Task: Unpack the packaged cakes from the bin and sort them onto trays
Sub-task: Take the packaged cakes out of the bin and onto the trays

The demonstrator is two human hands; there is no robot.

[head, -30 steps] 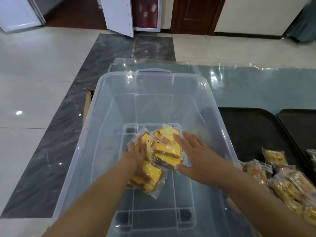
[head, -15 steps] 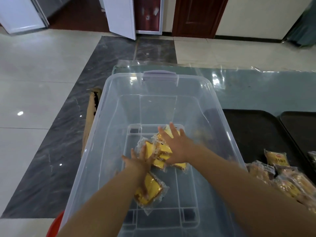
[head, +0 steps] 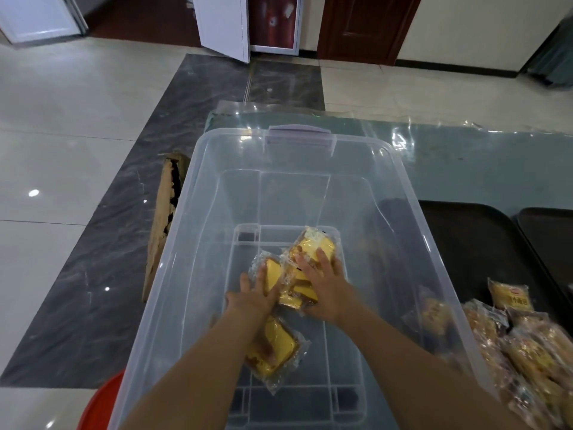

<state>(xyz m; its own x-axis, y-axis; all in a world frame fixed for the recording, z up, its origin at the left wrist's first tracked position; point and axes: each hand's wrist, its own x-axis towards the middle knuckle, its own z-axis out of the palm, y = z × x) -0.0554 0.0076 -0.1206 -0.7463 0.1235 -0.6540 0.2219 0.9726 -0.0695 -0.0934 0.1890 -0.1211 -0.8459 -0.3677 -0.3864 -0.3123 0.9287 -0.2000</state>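
In the head view, a clear plastic bin (head: 198,243) with a pale purple handle latch (head: 299,135) fills the middle of the frame, and both bare forearms reach down into it from the bottom edge. The left hand (head: 252,297) lies flat, fingers spread, on a clear-wrapped yellow cake (head: 269,271) at the centre of the bin floor; it presses rather than grips. The right hand (head: 324,291), also spread open, rests palm-down on a small heap of wrapped cakes (head: 313,246) just right of the left hand. Another wrapped cake (head: 276,349) lies below the left wrist, partly under the forearm. At the right of the frame, a black tray (head: 465,237) carries a pile of packaged cakes (head: 511,333) in the lower right corner, with a second black tray (head: 548,231) beside it at the right edge. A torn cardboard piece (head: 162,225) stands left of the bin, and something red (head: 102,405) shows at the lower left.
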